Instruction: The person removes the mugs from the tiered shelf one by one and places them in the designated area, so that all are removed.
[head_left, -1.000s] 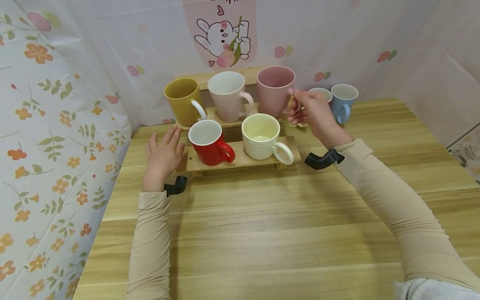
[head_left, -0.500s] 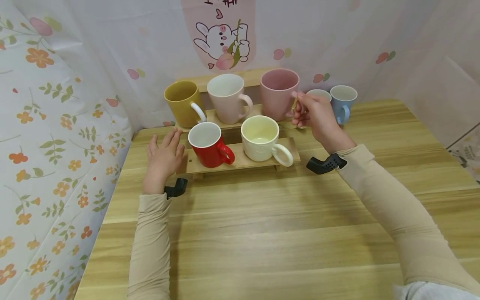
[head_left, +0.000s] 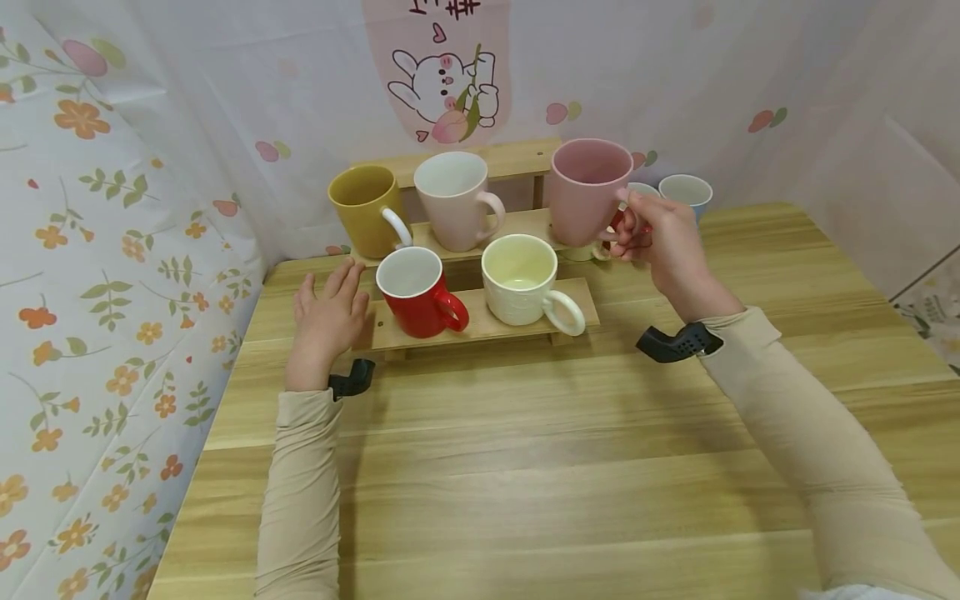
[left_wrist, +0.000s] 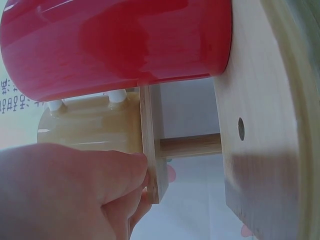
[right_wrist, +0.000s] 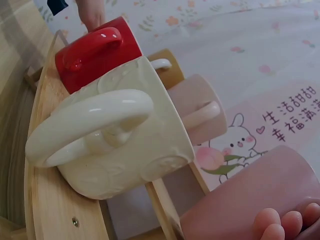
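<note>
By its handle, the right hand grips a large dusty-pink mug at the right end of the middle shelf of a tiered wooden rack. Whether the mug's base touches the shelf is unclear. In the right wrist view, several fingertips show beside the pink mug. The left hand rests at the rack's left end with fingers spread. Seen from the left wrist, its fingers touch the edge of a shelf board, near the yellow mug and the red mug.
On the front shelf stand the red mug and a cream mug. Behind them are the yellow mug and a pale pink mug. A blue mug and other partly hidden cups stand right of the rack. A curtain hangs behind.
The right hand has moved the dusty-pink mug to the right, away from the pale pink mug, uncovering part of the middle shelf. The left hand has stayed in place.
</note>
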